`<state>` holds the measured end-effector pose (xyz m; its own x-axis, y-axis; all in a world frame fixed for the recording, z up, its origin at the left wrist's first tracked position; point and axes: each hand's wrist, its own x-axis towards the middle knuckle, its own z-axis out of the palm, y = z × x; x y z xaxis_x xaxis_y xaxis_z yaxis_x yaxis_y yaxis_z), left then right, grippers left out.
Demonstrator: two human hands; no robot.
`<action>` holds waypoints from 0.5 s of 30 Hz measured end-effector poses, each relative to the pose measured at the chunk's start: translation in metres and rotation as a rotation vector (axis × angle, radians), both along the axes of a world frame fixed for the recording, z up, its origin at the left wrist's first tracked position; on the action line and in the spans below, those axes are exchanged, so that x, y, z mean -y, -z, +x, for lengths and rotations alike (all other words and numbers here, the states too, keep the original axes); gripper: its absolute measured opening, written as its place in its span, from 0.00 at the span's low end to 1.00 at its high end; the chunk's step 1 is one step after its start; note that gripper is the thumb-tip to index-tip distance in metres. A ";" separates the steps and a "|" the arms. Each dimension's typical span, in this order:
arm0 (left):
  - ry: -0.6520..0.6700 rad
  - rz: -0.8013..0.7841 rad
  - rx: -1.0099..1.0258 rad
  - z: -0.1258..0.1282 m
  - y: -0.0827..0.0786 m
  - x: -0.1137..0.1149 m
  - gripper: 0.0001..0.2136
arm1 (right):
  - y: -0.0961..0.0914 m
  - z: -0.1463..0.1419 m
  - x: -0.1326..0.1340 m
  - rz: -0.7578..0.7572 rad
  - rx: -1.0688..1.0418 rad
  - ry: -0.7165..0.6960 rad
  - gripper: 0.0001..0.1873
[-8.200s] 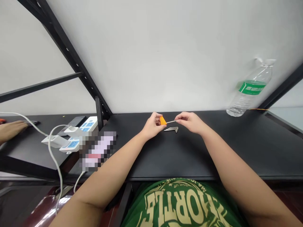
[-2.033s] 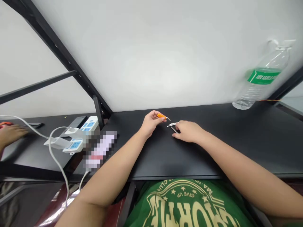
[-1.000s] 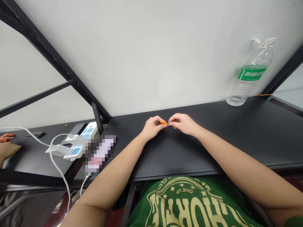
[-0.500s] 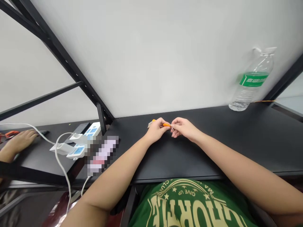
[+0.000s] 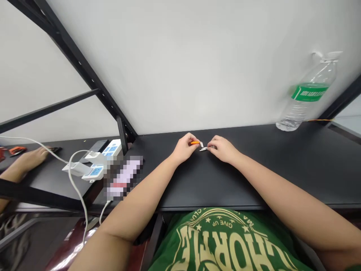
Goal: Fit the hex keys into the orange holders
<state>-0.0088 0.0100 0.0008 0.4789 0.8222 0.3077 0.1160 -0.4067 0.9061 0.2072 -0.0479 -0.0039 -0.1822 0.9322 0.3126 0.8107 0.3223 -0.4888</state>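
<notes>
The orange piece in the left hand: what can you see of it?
The orange holder is small and slim, plastic by its look, pinched by the left hand just above the black desk. It lies roughly level, pointing right. Thin silvery hex keys stick out of its right end; the right hand pinches them there.

Your left hand (image 5: 183, 149) pinched the small orange plastic holder (image 5: 194, 142) over the black table (image 5: 282, 165); your right hand (image 5: 224, 149) gripped thin silver metal keys (image 5: 203, 149) just beside it.
</notes>
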 end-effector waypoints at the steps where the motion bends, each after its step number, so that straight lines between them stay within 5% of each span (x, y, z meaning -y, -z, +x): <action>1: -0.019 0.005 0.013 -0.001 0.001 -0.002 0.09 | 0.002 0.001 -0.001 -0.009 0.098 -0.011 0.07; 4: -0.090 0.029 0.011 -0.003 0.005 -0.006 0.09 | 0.005 0.002 -0.003 -0.053 0.279 -0.024 0.08; 15: -0.092 0.047 -0.007 0.001 0.002 0.001 0.11 | -0.010 -0.011 0.011 -0.108 0.434 0.015 0.05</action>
<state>-0.0079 0.0094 -0.0013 0.4046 0.8474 0.3439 0.1606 -0.4361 0.8855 0.1963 -0.0589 0.0058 -0.2611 0.9590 0.1106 0.9524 0.2746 -0.1325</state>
